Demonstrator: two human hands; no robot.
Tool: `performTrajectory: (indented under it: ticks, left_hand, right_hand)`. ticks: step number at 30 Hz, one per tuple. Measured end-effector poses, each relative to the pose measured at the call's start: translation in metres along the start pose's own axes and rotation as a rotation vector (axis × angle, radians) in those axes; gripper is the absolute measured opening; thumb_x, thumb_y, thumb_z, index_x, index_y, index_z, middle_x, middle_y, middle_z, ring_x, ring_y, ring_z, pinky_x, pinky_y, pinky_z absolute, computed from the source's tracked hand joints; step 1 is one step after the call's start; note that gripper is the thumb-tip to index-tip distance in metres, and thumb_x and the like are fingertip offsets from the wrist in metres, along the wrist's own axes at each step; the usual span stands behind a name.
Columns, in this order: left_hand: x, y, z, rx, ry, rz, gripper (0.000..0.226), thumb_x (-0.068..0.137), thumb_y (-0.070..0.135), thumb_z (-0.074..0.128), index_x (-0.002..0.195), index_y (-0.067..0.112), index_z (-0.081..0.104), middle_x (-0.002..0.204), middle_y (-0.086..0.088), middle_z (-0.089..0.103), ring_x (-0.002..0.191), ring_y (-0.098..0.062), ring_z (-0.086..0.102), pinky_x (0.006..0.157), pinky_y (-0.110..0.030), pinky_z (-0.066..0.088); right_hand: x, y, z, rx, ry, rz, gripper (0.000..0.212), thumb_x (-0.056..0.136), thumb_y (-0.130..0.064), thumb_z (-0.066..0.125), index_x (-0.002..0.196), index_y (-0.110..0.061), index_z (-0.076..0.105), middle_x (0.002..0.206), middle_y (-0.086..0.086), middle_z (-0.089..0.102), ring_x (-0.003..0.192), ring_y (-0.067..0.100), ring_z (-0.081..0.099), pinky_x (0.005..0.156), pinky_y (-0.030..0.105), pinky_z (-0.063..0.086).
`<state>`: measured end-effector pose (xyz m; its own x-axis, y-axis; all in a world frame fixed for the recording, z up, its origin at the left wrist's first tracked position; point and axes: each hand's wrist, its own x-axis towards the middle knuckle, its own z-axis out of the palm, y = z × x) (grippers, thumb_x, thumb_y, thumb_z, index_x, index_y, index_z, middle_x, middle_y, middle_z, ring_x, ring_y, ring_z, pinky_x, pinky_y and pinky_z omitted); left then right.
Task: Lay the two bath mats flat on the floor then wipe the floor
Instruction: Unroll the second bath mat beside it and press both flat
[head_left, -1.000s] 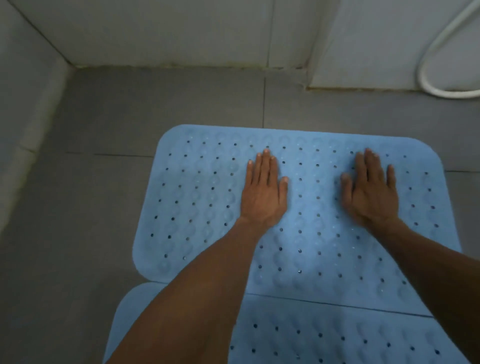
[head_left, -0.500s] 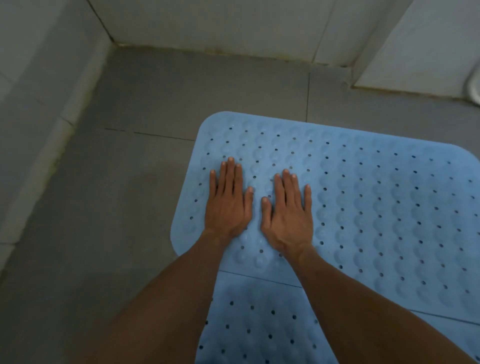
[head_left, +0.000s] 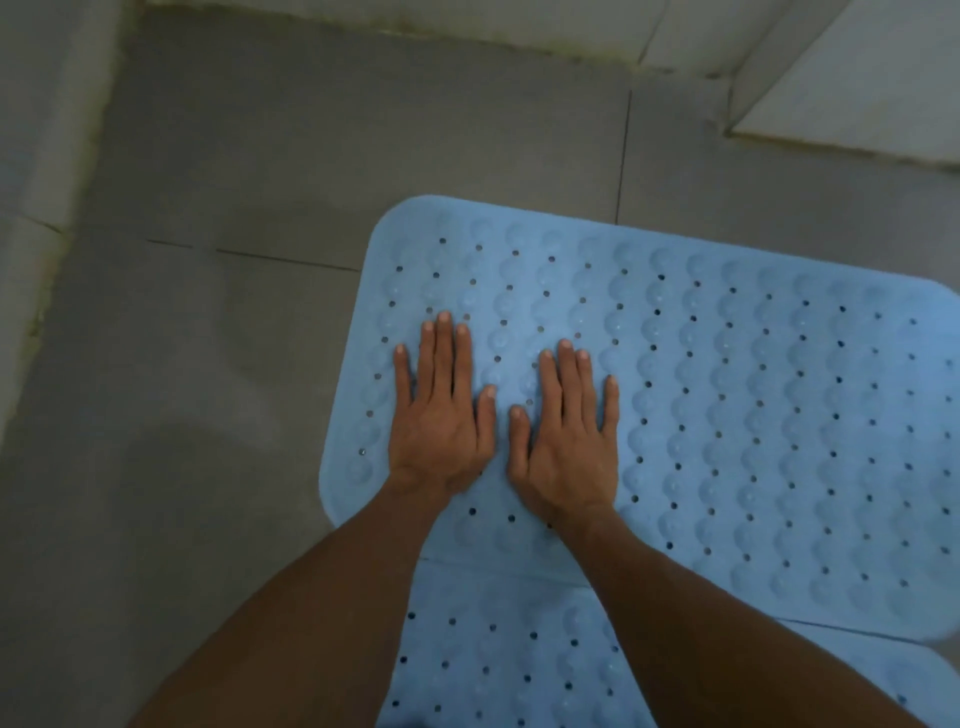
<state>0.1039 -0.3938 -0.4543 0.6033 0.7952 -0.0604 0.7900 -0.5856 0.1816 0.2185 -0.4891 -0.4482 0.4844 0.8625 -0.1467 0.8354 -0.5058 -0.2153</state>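
Observation:
A light blue bath mat (head_left: 753, 415) with rows of bumps and small holes lies flat on the grey tiled floor (head_left: 208, 364). My left hand (head_left: 441, 415) and my right hand (head_left: 563, 441) press palm-down side by side on its left part, fingers straight. A second blue bath mat (head_left: 498, 660) lies nearer to me; the first mat's near edge overlaps it. My forearms hide part of the second mat.
White tiled walls (head_left: 857, 78) rise at the back and at the right corner. A low grey ledge (head_left: 36, 208) runs along the left side. Grout lines cross the bare floor left of the mats.
Both hands slid left across the far mat, the right hand closing up beside the left. The view swung left, so the white hose at the right left the frame.

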Motion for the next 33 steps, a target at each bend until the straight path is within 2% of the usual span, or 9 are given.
performTrajectory:
  ticks: [7, 12, 14, 17, 20, 23, 26, 29, 33]
  left_hand:
    - [-0.002, -0.003, 0.010, 0.037, 0.002, 0.008, 0.065, 0.102, 0.039, 0.019, 0.154, 0.001, 0.006, 0.162, -0.018, 0.002, 0.151, -0.029, -0.002, 0.119, -0.057, 0.006]
    - [-0.005, 0.012, 0.008, 0.013, 0.026, -0.034, 0.071, 0.100, 0.045, 0.009, 0.153, -0.002, 0.008, 0.161, -0.021, 0.004, 0.150, -0.032, 0.001, 0.121, -0.052, 0.002]
    - [-0.013, 0.038, 0.008, -0.003, 0.058, -0.023, 0.071, 0.100, 0.044, 0.012, 0.152, -0.004, 0.011, 0.160, -0.023, 0.008, 0.150, -0.034, 0.006, 0.121, -0.052, 0.005]
    - [-0.024, 0.101, 0.017, -0.071, 0.072, 0.083, 0.068, 0.101, 0.042, 0.017, 0.151, -0.005, 0.018, 0.159, -0.024, 0.014, 0.149, -0.035, 0.013, 0.121, -0.051, 0.011]
    - [-0.022, 0.172, 0.031, -0.117, 0.062, 0.174, 0.066, 0.101, 0.039, 0.023, 0.151, -0.004, 0.019, 0.159, -0.023, 0.014, 0.149, -0.034, 0.012, 0.121, -0.051, 0.014]
    - [-0.011, 0.233, 0.041, -0.157, 0.068, 0.233, 0.064, 0.102, 0.037, 0.027, 0.150, -0.004, 0.021, 0.159, -0.022, 0.015, 0.149, -0.033, 0.011, 0.120, -0.051, 0.013]
    - [-0.005, 0.266, 0.049, -0.136, 0.049, 0.250, 0.064, 0.103, 0.039, 0.024, 0.151, -0.003, 0.019, 0.160, -0.022, 0.013, 0.150, -0.032, 0.008, 0.121, -0.051, 0.011]
    - [-0.003, 0.270, 0.052, -0.093, 0.012, 0.228, 0.067, 0.102, 0.041, 0.022, 0.152, -0.002, 0.014, 0.161, -0.021, 0.008, 0.150, -0.031, 0.004, 0.121, -0.051, 0.008]
    - [-0.004, 0.272, 0.047, -0.099, 0.001, 0.227, 0.067, 0.103, 0.041, 0.026, 0.152, -0.002, 0.012, 0.161, -0.021, 0.005, 0.150, -0.031, 0.001, 0.120, -0.053, 0.012]
  right_hand:
    - [-0.001, 0.003, 0.005, 0.089, 0.032, -0.021, 0.066, 0.103, -0.044, 0.026, 0.159, -0.012, 0.016, 0.168, 0.005, 0.003, 0.155, 0.016, -0.005, 0.125, 0.049, 0.003]
    - [-0.015, 0.034, -0.004, 0.159, 0.064, -0.107, 0.063, 0.103, -0.040, 0.026, 0.158, -0.010, 0.021, 0.167, 0.006, 0.011, 0.155, 0.019, 0.001, 0.125, 0.047, 0.002]
    - [-0.034, 0.069, -0.011, 0.137, 0.083, -0.092, 0.063, 0.103, -0.040, 0.026, 0.158, -0.010, 0.020, 0.167, 0.007, 0.011, 0.155, 0.018, 0.001, 0.125, 0.046, 0.001]
    - [-0.059, 0.140, -0.026, 0.071, 0.103, -0.002, 0.064, 0.103, -0.042, 0.022, 0.158, -0.010, 0.019, 0.167, 0.007, 0.010, 0.155, 0.018, 0.000, 0.125, 0.046, 0.002]
    - [-0.070, 0.215, -0.042, -0.011, 0.095, 0.086, 0.067, 0.102, -0.046, 0.017, 0.158, -0.010, 0.017, 0.167, 0.008, 0.008, 0.155, 0.019, 0.001, 0.126, 0.045, 0.002]
    - [-0.064, 0.270, -0.055, -0.037, 0.127, 0.176, 0.067, 0.101, -0.046, 0.021, 0.158, -0.009, 0.019, 0.167, 0.009, 0.010, 0.155, 0.021, 0.005, 0.126, 0.044, 0.001]
    - [-0.054, 0.292, -0.057, -0.034, 0.143, 0.191, 0.067, 0.101, -0.046, 0.024, 0.158, -0.010, 0.020, 0.167, 0.010, 0.012, 0.155, 0.022, 0.007, 0.126, 0.044, 0.001]
    - [-0.053, 0.296, -0.055, -0.017, 0.169, 0.188, 0.065, 0.102, -0.044, 0.029, 0.157, -0.010, 0.022, 0.166, 0.009, 0.014, 0.155, 0.020, 0.009, 0.126, 0.046, 0.006]
    - [-0.054, 0.295, -0.057, 0.006, 0.199, 0.187, 0.064, 0.101, -0.042, 0.035, 0.156, -0.009, 0.026, 0.166, 0.010, 0.018, 0.154, 0.020, 0.011, 0.124, 0.050, 0.012]
